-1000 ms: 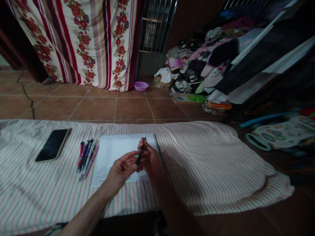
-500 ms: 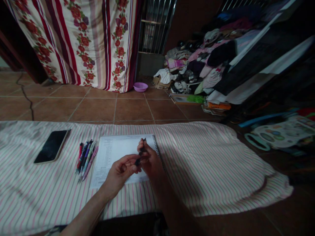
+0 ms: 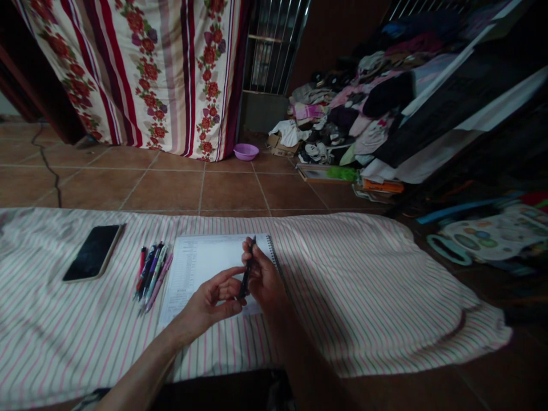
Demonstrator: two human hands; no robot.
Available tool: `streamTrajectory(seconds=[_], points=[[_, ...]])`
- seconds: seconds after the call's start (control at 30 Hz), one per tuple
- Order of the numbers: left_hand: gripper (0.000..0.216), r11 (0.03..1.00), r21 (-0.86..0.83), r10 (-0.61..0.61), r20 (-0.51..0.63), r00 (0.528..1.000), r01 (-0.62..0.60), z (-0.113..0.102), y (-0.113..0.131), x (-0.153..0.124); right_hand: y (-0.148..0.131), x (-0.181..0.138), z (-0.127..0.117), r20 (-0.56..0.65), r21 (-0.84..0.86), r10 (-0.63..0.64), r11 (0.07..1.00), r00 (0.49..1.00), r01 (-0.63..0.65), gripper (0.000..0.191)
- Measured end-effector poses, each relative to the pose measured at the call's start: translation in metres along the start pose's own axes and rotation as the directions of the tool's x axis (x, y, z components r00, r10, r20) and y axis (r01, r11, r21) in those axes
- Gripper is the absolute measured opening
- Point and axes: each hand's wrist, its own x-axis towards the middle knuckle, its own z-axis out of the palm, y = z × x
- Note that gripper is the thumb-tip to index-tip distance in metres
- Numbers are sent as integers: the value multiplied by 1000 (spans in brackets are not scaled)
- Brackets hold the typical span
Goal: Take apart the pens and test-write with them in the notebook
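My right hand (image 3: 265, 277) is closed around a black pen (image 3: 247, 274), which stands steeply tilted with its narrow tip pointing up and away. My left hand (image 3: 216, 299) is beside the pen's lower part, thumb and index finger apart. Its index fingertip reaches the pen, and its thumb lies close to the lower end. Both hands are above a spiral notebook (image 3: 209, 251) with a white page, printed with small text along its left side. Just left of the notebook lies a bunch of several pens (image 3: 150, 277) in red, dark, purple and pink.
A dark-screened phone (image 3: 93, 253) lies at the left on the striped cloth (image 3: 363, 285). Beyond the cloth are a tiled floor (image 3: 226, 191), a purple basin (image 3: 246, 151) and a floral curtain (image 3: 171, 74). Clothes (image 3: 342, 114) are heaped at the back right.
The pen now shows more of its length and its tip stands higher between my right fingers. My left thumb and index finger have spread from their pinch on it.
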Motion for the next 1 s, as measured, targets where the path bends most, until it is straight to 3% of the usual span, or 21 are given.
streamTrajectory(seconds=[0.13,0.3,0.43,0.53,0.83,1.0], points=[[51,997,57,-43,-25,999,45,-5,5,-4,-2,-3,2,31,-97,52,994,998,-48,19],[44,986,42,-140,-302,943,160,-14,4,-1,0,-9,8,136,-138,37,990,990,-18,23],[42,985,-43,-172,-404,898,169,-19,3,1,4,-10,11,257,-134,142,985,956,-110,22],[41,984,-69,-178,-412,894,165,-20,4,-1,10,-8,9,276,-82,191,981,942,-175,21],[39,990,-59,-142,-402,904,129,-22,-1,-1,22,-1,8,157,6,194,980,968,-198,13],[34,989,100,-65,-360,931,108,-22,-14,2,20,-1,12,174,77,210,971,962,-226,9]])
